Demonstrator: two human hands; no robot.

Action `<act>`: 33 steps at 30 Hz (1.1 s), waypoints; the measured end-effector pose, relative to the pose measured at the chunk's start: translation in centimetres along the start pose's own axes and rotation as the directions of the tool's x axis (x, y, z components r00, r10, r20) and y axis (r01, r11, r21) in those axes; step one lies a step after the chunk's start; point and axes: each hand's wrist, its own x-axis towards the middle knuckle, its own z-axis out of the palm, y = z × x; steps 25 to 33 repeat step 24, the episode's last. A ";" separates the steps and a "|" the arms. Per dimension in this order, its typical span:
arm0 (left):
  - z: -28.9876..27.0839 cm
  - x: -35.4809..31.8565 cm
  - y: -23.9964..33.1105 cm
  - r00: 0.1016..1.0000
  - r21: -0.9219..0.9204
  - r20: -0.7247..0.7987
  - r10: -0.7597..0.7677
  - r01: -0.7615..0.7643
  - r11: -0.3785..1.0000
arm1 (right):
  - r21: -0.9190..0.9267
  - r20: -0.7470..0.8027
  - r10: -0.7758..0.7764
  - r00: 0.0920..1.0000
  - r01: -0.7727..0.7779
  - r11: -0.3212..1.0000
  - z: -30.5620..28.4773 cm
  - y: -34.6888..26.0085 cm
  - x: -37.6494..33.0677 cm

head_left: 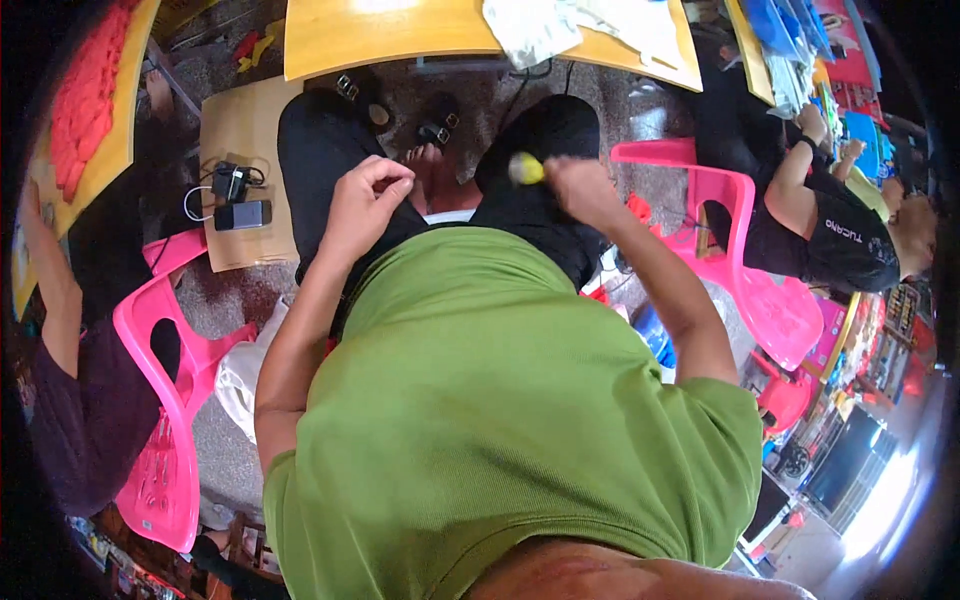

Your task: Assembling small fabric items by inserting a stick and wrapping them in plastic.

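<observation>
Above my left thigh is my left hand, its thumb and fingers brought together in a pinch. Whatever may be between those fingertips is too small or hidden to make out. My right hand is over my right thigh, gripping a small yellow object with a pale rounded end. Motion smears that object, so its exact kind does not show. The two hands are apart, on either side of my lap, and I sit with black trousers below them.
A yellow table stands ahead of my knees, with white cloth or plastic on its right part. Cardboard with a black charger and cable lies at left. People sit on both sides near pink chairs.
</observation>
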 end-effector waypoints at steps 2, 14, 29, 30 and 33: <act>0.2 0.4 0.5 0.998 -0.017 0.057 -0.006 0.007 1.000 | -0.123 0.331 -0.036 0.943 0.081 0.989 0.3 0.9 0.2; 2.3 0.2 -0.7 0.934 -0.583 0.265 -0.238 0.352 0.732 | 0.752 0.365 0.308 0.879 -0.473 0.459 -3.0 -4.1 2.1; 3.7 0.4 3.6 0.960 -0.722 0.268 -0.080 0.255 0.643 | 0.891 0.447 0.107 0.888 -0.453 0.036 -3.2 -7.7 1.8; 3.7 0.4 3.6 0.960 -0.722 0.268 -0.080 0.255 0.643 | 0.891 0.447 0.107 0.888 -0.453 0.036 -3.2 -7.7 1.8; 3.7 0.4 3.6 0.960 -0.722 0.268 -0.080 0.255 0.643 | 0.891 0.447 0.107 0.888 -0.453 0.036 -3.2 -7.7 1.8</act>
